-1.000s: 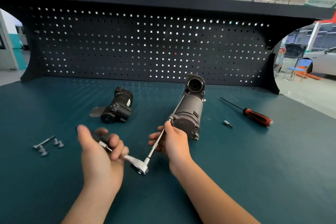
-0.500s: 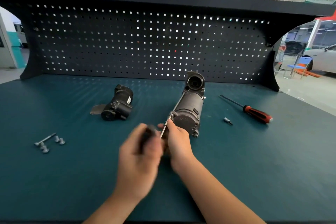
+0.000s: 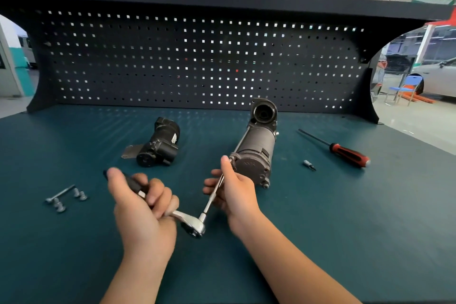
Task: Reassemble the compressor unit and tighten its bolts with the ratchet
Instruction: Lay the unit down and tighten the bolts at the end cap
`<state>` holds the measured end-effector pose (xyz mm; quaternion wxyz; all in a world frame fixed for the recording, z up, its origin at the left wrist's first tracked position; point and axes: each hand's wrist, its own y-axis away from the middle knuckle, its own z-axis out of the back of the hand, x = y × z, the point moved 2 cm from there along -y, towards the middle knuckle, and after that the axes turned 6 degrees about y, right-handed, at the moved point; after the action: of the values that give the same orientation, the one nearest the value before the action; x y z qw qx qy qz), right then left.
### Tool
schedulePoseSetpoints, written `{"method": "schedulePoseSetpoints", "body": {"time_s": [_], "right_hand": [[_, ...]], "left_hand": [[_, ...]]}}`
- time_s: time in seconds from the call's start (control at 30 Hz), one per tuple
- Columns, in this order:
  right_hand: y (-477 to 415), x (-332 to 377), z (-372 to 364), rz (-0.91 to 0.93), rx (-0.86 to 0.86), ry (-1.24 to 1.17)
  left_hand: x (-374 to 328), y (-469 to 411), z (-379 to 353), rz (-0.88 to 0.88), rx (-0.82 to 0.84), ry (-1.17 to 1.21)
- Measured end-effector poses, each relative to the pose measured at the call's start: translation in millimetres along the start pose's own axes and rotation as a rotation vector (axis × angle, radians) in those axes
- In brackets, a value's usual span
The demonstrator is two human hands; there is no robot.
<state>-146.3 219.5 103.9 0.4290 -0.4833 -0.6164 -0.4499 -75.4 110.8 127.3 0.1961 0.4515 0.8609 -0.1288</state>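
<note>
Left hand fingers curled round ratchet handle; right hand pinches extension bar. Likely risk: bar slips, unclamped compressor rolls.

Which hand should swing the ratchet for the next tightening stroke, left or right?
Left, I'd say. The left hand grips the ratchet by its black handle, with open bench around it to swing. The right hand pinches the extension bar by the compressor, likely steadying it.
</note>
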Motion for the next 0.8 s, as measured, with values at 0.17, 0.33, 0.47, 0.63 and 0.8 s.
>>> {"method": "schedulePoseSetpoints", "body": {"time_s": [0.17,0.33,0.47,0.63,0.8], "right_hand": [[1,-2,-3,-0.021,0.025,-0.053],[3,0,0,-0.081,-0.026,-0.132],[3,-1,1,-0.098,-0.029,-0.149],[3,-3,1,-0.066,0.008,-0.143],[5,-2,1,-0.058,0.019,-0.131]], "left_hand": [[1,26,-28,-0.413,0.733,-0.544],[30,46,-20,-0.941,1.444,-1.244],[28,46,-12,-0.768,1.223,-1.013],[9,28,-8,-0.277,0.378,-0.274],[-1,-1,13,0.07,-0.076,0.032]]}}
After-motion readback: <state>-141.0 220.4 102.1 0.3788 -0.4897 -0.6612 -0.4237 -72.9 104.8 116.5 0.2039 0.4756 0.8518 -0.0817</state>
